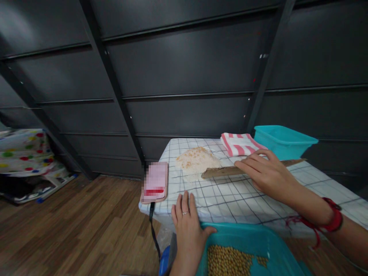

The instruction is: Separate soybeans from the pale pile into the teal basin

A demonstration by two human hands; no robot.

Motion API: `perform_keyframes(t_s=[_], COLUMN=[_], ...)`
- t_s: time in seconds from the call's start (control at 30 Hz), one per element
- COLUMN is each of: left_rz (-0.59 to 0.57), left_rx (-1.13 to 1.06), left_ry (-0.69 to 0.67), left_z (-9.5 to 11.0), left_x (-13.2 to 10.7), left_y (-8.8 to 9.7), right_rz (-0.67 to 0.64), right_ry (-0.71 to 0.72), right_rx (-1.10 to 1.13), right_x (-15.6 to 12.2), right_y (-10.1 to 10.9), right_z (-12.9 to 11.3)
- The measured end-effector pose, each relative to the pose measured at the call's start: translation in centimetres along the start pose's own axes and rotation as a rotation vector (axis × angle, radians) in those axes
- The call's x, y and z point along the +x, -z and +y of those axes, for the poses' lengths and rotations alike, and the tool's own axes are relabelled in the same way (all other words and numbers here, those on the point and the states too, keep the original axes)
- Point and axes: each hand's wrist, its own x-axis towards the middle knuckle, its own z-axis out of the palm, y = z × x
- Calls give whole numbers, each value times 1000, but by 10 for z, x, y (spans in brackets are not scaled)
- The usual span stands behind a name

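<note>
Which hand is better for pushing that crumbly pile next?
Probably the right hand: it holds the brown strip, whose end is by the pile. The left hand holds no tool and is at the cloth's near edge.

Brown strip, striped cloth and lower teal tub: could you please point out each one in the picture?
Brown strip (220, 172): head view, on the long face, near its picture-left end.
Striped cloth (243, 145): head view, middle of the top.
Lower teal tub (241, 233): head view, far inner wall.
</note>
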Motion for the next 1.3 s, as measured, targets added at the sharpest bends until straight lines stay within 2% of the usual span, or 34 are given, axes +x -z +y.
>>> perform_keyframes(t_s=[0.43, 0.6, 0.8, 0.93, 1.07, 1.2, 1.3], left_rz=[-16, -11, -27, -50, -73, -70, -61], left_rx=[15, 22, 25, 23, 12, 17, 30], left_ry=[-10, -21, -12, -1, 15, 13, 12], left_z=[0, 0, 0, 1, 1, 1, 2], left_x=[2, 1, 1, 2, 3, 3, 3], left_y=[3, 2, 4, 5, 5, 5, 6], right_rz=[19, -24, -64, -12, 49, 74, 100], right_ry=[19, -12, -43, -26, -32, -15, 66], right_rx=[106, 141, 362, 409, 296, 219, 166], right_x=[-13, -23, -33, -37, -30, -11, 2], right_y=[18, 28, 51, 60, 48, 24, 12], right_z=[-9, -10, -1, 8, 6, -13, -29])
